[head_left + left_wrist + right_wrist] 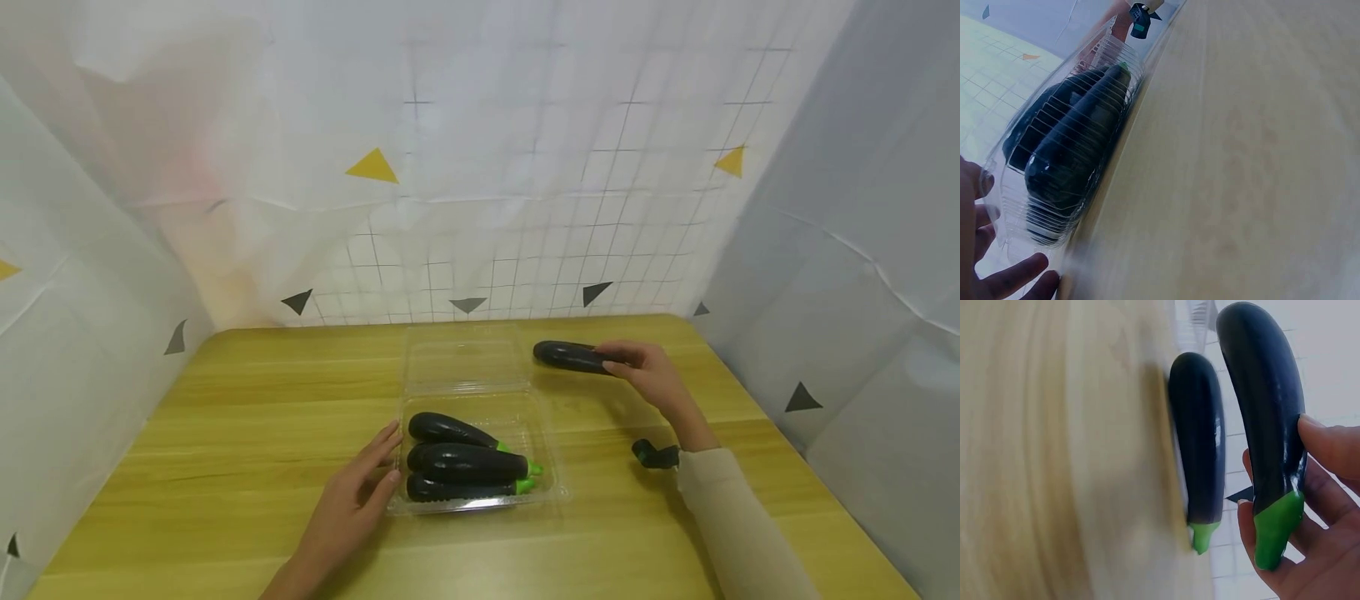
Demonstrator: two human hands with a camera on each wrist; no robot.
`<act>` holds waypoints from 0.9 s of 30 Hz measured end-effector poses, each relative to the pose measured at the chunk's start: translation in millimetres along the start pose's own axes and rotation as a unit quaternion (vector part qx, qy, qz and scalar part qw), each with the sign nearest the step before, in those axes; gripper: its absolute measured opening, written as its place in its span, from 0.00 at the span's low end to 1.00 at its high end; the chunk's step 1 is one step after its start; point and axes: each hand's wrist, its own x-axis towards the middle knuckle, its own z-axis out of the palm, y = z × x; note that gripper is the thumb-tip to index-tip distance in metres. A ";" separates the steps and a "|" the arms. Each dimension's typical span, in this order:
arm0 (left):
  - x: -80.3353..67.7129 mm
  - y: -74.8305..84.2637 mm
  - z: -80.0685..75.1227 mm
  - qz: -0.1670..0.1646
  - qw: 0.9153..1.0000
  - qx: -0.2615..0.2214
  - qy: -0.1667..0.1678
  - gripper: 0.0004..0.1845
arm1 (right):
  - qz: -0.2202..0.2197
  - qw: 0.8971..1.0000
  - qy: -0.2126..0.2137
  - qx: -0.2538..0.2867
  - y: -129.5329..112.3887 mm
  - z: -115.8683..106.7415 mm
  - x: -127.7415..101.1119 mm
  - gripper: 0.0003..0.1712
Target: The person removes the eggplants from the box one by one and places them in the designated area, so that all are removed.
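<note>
My left hand (352, 500) lay flat against the clear box (480, 392), steadying it; my right hand (648, 371) pinched an eggplant (570, 357) by its stem end.

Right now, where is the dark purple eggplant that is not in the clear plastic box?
In the head view, the right hand holds it above the wooden table, right of the box's open lid.

Right hand (1310, 550) gripping an eggplant (1263, 406) by its green stem end, second eggplant (1197, 444) on the wooden table (1054, 456) beside it
</note>
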 end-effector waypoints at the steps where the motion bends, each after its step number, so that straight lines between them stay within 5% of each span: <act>1: 0.0 0.2 0.1 0.001 1.000 0.001 0.000 0.26 | 0.002 1.000 0.001 -0.007 1.2 0.0 -0.1 0.19; 16: 0.9 2.4 0.5 0.005 1.000 0.002 0.002 0.26 | -0.001 0.998 0.006 -0.055 24.5 2.3 1.9 0.15; 27: -1.6 1.1 0.9 0.013 1.000 -0.004 0.005 0.26 | -0.007 0.999 -0.007 -0.042 32.3 13.2 7.7 0.16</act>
